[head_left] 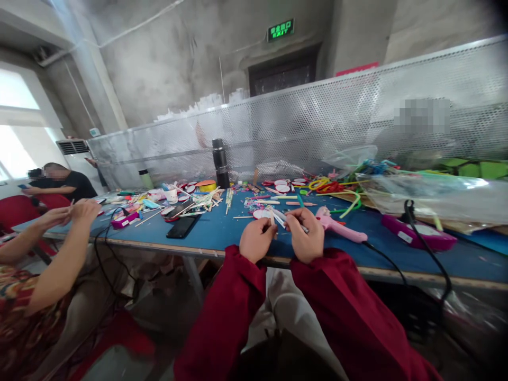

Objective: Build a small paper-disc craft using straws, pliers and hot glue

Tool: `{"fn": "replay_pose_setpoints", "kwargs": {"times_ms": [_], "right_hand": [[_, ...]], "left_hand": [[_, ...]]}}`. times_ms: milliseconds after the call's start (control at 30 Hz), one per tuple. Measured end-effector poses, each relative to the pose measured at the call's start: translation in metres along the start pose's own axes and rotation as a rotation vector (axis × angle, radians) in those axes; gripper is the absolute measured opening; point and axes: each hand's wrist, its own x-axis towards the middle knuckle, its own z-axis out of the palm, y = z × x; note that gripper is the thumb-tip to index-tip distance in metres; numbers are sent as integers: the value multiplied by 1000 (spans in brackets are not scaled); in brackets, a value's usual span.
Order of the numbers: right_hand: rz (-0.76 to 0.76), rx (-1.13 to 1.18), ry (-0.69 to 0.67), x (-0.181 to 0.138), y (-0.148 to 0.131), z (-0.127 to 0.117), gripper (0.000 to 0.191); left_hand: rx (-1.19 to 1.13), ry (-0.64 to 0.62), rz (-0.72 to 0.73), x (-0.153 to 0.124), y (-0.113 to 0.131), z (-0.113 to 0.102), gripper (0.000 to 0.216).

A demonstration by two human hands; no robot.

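My left hand [257,239] and my right hand [305,235] meet over the near edge of the blue table [222,233], both in dark red sleeves. Both are closed in a pinch on a thin pale stick-like piece [280,218] that spans between them; what exactly it is I cannot make out. A pink glue gun [337,225] lies just right of my right hand. A round red-and-white disc [262,214] sits just beyond my fingers.
Sticks, discs and cups litter the far table, with a black flask [219,163] and a black phone [182,226]. Coloured pipe cleaners [337,186] and plastic bags lie right. A co-worker's hands [73,211] work at left. A perforated metal screen [317,121] backs the table.
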Motion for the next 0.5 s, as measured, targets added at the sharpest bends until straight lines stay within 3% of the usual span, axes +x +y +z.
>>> {"fn": "replay_pose_setpoints", "kwargs": {"times_ms": [500], "right_hand": [[17, 3, -2, 0, -5, 0, 11]], "left_hand": [[-13, -14, -4, 0, 2, -1, 26]]}}
